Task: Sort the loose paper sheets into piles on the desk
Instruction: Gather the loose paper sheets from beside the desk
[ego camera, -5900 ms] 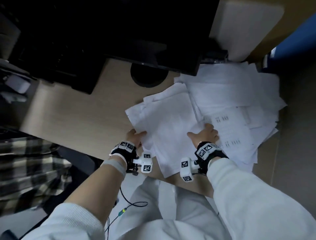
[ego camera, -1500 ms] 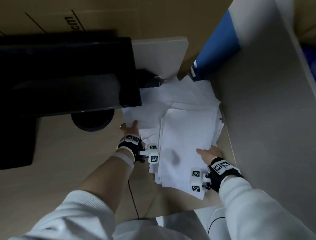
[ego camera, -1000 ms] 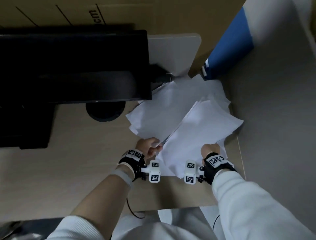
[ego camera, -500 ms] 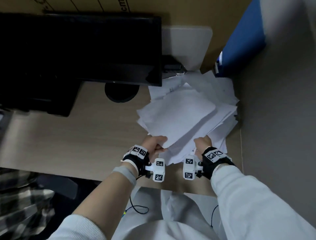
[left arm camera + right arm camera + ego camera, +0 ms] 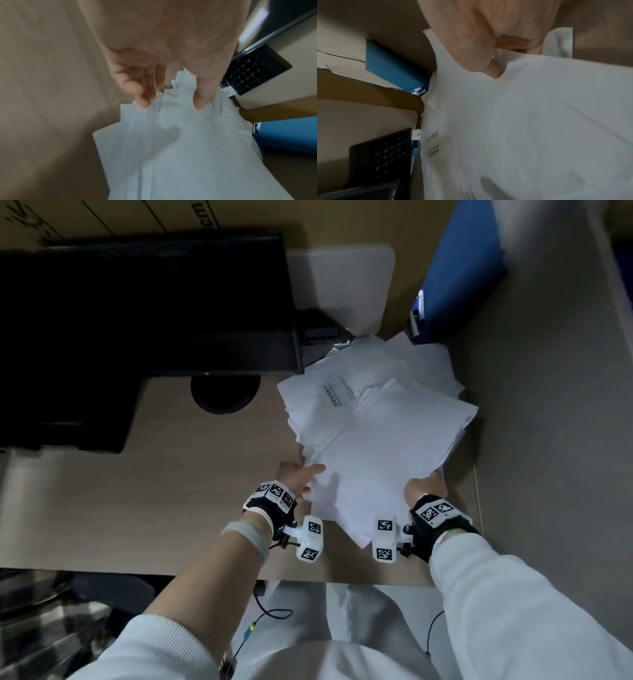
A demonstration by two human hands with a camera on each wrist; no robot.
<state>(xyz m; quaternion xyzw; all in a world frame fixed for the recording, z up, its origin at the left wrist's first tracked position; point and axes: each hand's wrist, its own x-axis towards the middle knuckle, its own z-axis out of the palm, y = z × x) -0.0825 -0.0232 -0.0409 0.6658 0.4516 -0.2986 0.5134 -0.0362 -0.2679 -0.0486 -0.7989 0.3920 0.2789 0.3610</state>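
A thick, uneven stack of white paper sheets (image 5: 376, 446) lies fanned over the right end of the wooden desk (image 5: 137, 491). My left hand (image 5: 298, 477) grips its near left edge. In the left wrist view the left hand (image 5: 171, 104) has its thumb on top and its fingers under the ragged edges of the sheets (image 5: 180, 155). My right hand (image 5: 424, 487) holds the near right corner. The right wrist view shows the right hand (image 5: 505, 60) with its thumb pressed onto the top sheet (image 5: 530, 121) and its fingers hidden beneath. Printed text shows on one sheet further back.
A black monitor (image 5: 137, 313) on a round base (image 5: 224, 393) stands behind and left of the stack. A blue folder (image 5: 462, 268) leans at the back right, and a grey partition (image 5: 548, 405) runs along the right. A black keyboard (image 5: 254, 75) sits behind the papers.
The two bundles I held apart a second ago have come together into one stack. My hands now sit wider apart on its near edge, and the sheets lie lower and flatter.
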